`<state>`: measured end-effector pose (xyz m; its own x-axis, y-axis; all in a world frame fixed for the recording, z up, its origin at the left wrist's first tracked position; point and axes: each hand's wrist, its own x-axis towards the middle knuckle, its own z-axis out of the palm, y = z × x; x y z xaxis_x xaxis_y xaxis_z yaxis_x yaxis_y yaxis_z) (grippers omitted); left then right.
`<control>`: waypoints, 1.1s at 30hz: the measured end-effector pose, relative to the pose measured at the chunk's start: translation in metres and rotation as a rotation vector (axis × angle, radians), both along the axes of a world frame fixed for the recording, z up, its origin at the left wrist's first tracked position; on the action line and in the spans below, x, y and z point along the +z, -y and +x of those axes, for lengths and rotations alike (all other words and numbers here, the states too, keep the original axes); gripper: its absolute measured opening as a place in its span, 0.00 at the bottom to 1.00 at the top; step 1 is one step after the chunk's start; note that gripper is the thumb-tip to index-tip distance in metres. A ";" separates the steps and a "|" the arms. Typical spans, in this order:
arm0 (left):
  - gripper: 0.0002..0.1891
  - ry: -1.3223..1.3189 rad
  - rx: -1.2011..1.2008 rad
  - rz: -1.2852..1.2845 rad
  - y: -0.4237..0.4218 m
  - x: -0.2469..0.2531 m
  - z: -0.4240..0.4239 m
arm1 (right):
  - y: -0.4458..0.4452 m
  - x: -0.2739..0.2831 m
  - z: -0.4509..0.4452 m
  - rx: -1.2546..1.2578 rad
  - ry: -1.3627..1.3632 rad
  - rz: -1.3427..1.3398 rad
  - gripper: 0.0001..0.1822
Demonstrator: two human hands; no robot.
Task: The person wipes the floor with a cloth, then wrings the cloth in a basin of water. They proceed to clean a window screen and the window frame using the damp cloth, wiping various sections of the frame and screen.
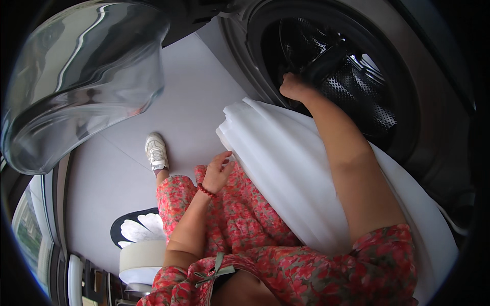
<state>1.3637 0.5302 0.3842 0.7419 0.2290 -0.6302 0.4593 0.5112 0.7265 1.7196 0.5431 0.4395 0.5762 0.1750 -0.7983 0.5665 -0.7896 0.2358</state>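
A front-loading washing machine's metal drum (344, 84) lies beyond a dark rubber door seal (407, 88). My right hand (294, 88) is at the opening's near left side, its fingers curled and partly hidden in shadow; whether it grips something dark there cannot be told. Under my right arm, a white cloth (283, 160) with long folds stretches from below the opening to the lower right. My left hand (219, 172), with a red beaded bracelet at the wrist, hovers over my floral clothing beside the cloth's left edge, fingers loosely apart and empty.
The machine's clear door bowl (88, 80) hangs wide at the upper left. Below are my white shoe (156, 151) on the grey floor (115, 172), a black mat with a white petal pattern (141, 227), and a round pale object (141, 256). A window (32, 229) is at the left.
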 end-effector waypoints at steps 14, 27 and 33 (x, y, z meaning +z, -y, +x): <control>0.21 0.036 -0.118 0.055 0.001 0.017 0.004 | 0.021 -0.026 0.025 -1.297 -0.242 0.771 0.04; 0.22 0.003 -0.161 0.036 -0.005 0.023 0.006 | 0.040 -0.001 0.023 -0.257 -0.166 0.421 0.20; 0.22 -0.021 -0.164 -0.013 -0.011 0.022 0.008 | 0.055 0.006 0.006 -0.086 0.055 0.091 0.21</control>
<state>1.3716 0.5417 0.4065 0.7554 0.0975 -0.6479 0.5521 0.4378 0.7096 1.7257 0.4885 0.4459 0.6343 0.1937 -0.7484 0.4844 -0.8541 0.1895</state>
